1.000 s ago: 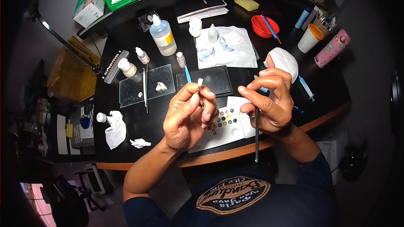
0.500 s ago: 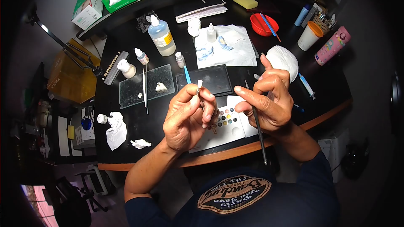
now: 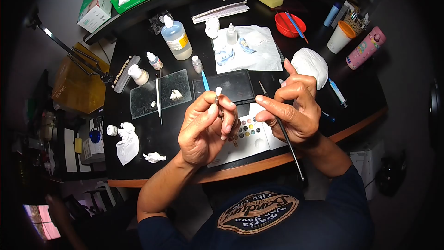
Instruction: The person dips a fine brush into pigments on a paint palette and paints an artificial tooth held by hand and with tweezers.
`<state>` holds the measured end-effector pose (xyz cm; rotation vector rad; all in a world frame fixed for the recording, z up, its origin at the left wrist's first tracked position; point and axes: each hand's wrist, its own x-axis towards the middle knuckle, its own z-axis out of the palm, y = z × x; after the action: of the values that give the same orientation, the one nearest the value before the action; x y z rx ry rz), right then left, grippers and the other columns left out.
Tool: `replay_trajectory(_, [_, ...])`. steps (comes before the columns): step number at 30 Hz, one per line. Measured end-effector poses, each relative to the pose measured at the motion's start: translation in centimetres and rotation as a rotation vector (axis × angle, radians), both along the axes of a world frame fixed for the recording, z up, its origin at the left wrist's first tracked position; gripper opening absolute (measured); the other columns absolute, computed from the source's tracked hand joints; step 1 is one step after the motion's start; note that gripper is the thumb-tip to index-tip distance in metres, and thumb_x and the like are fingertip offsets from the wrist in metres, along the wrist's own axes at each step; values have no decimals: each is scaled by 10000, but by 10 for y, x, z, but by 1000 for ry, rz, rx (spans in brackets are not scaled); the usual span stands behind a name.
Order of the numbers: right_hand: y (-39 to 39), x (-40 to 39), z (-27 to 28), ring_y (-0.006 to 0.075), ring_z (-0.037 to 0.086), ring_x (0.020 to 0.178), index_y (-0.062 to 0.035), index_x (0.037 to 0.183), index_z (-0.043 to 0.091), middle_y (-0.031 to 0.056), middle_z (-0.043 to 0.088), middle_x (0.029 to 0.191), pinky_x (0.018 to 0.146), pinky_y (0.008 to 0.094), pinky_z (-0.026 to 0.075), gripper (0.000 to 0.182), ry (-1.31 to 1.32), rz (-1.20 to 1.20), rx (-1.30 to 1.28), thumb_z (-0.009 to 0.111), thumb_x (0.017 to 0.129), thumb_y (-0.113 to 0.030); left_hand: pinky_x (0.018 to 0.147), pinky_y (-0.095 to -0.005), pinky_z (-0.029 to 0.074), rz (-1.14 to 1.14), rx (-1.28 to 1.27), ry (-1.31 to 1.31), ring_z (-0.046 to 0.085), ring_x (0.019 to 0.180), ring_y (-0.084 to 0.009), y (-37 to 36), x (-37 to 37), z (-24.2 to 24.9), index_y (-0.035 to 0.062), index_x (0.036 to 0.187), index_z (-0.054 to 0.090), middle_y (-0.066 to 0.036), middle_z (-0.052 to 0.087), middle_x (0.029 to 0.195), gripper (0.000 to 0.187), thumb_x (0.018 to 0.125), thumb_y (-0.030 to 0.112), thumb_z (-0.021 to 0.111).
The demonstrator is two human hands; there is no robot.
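Observation:
My left hand [image 3: 201, 134] is closed, pinching a small metal holder with a small white tooth-shaped piece [image 3: 218, 91] standing at its top. In my right hand [image 3: 298, 115] is a slim dark fine-tipped brush [image 3: 290, 147], held slantwise between the fingers, its tip up and its tail toward me. The brush tip is apart from the white piece. Below and between both hands lies a white palette [image 3: 259, 145] with several small coloured dots, partly hidden by my left hand.
A black flat case [image 3: 231, 85] lies behind my hands. To the left are a glass slab [image 3: 138, 104] with white pieces, a large liquid bottle [image 3: 182, 53] and crumpled tissue [image 3: 128, 143]. A red bowl [image 3: 284, 31], white mound [image 3: 309, 67] and syringe [image 3: 337, 93] are at right.
The brush has tilted in my right hand: its tip has swung left and its tail right. My left hand has barely moved. A blurred dark shape now shows at the lower left.

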<state>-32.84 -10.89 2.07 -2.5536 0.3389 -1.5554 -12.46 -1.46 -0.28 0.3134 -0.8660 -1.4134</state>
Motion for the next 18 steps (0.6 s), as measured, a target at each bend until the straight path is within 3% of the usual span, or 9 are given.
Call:
replay_trajectory(4, [0, -1, 1, 226, 551, 898, -113, 1068, 820, -1, 608, 854, 877, 419, 572, 348, -18, -9, -4, 908, 749, -223, 624, -287, 384, 81, 111, -132, 439, 677, -128, 2, 3, 8, 26, 1196, 608, -46, 507, 758, 312, 1090, 276, 456])
replay_trajectory(5, [-2, -5, 2, 237, 579, 863, -77, 1066, 807, 17, 641, 863, 745, 364, 531, 348, 4, -20, -60, 913, 755, -191, 608, -220, 388, 86, 106, -112, 486, 678, -78, 1, 4, 9, -42, 1237, 604, -59, 596, 794, 347, 1099, 254, 485])
replay_trajectory(8, [-1, -16, -10, 230, 609, 785, -33, 1009, 791, 57, 702, 840, 731, 343, 510, 223, -12, -29, 38, 877, 816, -102, 629, -192, 378, 258, 190, -466, 496, 703, -32, 4, 6, 24, -28, 1185, 659, 11, 598, 802, 224, 1056, 139, 585])
replay_trajectory(11, [13, -32, -27, 225, 657, 769, 12, 996, 765, 114, 736, 873, 732, 318, 512, 118, -4, -13, 335, 799, 886, -15, 569, -207, 320, 371, 178, -721, 456, 644, -27, 3, -2, 23, -13, 1146, 686, 22, 564, 748, 206, 1043, 150, 614])
replay_trajectory(15, [47, -49, -57, 134, 662, 763, 34, 1015, 750, 112, 735, 880, 686, 257, 501, 113, -48, -14, 827, 760, 904, 15, 711, -246, 494, 491, 115, -1182, 608, 775, -67, 4, -8, 17, -52, 1151, 721, -32, 694, 852, 195, 1023, 63, 631])
replay_trajectory(18, [62, -53, -65, 69, 646, 740, 36, 1019, 736, 97, 715, 868, 642, 216, 484, 120, -104, -8, 1032, 741, 899, 33, 719, -294, 531, 639, -99, -1389, 695, 781, -165, 0, -8, 11, -54, 1144, 719, -136, 735, 890, 179, 1002, 30, 651])
